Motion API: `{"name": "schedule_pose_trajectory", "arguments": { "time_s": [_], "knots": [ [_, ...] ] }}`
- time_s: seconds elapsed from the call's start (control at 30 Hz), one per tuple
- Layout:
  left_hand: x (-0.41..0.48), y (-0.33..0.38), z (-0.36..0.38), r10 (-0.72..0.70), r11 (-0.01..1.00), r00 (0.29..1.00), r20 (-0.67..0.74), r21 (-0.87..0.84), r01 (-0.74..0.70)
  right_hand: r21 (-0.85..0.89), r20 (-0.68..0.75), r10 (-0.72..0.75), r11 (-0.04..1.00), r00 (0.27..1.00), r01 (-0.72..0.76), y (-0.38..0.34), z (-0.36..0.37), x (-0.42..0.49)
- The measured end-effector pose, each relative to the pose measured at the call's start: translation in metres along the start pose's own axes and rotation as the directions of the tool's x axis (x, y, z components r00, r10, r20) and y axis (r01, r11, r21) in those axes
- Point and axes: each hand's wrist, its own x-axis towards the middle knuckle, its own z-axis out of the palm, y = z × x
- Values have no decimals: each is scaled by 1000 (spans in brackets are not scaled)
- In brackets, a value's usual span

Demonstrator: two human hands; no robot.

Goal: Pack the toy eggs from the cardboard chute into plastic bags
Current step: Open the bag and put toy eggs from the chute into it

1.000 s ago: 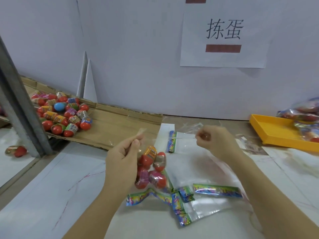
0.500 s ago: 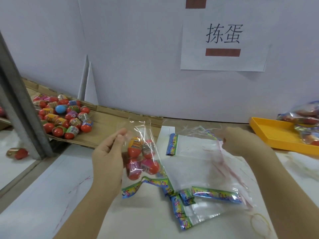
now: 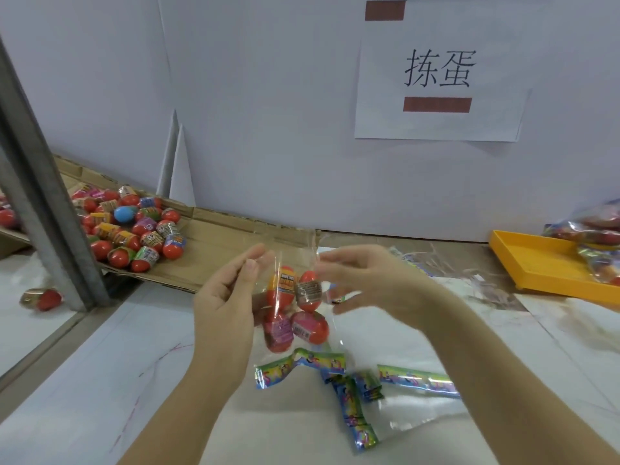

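Left hand [image 3: 228, 317] fingers [image 3: 255, 263] pinched a top corner of the clear plastic bag [image 3: 297, 260], right hand [image 3: 369, 280] fingers blurred at the other corner, grip unclear, four toy eggs [image 3: 308, 327] inside, held above the desk [image 3: 100, 380], loose eggs [image 3: 134, 229] lay on the cardboard chute [image 3: 218, 243]

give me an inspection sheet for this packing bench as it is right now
surface: white table, empty bags lying on it
job's things: bag with four eggs showing, held up between the hands; loose eggs heaped on the chute, one of them blue
clutter: stray egg left of the metal post
fingers: left hand pinches the bag's top; right hand blurred at the bag's mouth, grip unclear
cables: nothing seen
surroundings: yellow tray with filled bags at right; paper sign on the wall
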Motion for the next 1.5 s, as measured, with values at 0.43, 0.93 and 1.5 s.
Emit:
{"name": "schedule_pose_trajectory", "arguments": {
  "time_s": [0.43, 0.93, 1.5],
  "knots": [
    [1, 1, -1, -46, 995, 996, 78, -88, 52, 269, -156, -12, 962, 988, 54, 3, 18, 3],
    [4, 4, -3, -148, 979, 986, 77, -128, 157, 295, -189, -22, 952, 982, 78, 6, 16, 5],
    [3, 7, -1, -160, 980, 977, 143, -95, 174, 410, -77, -116, 902, 990, 138, 16, 2, 6]
  ]
}}
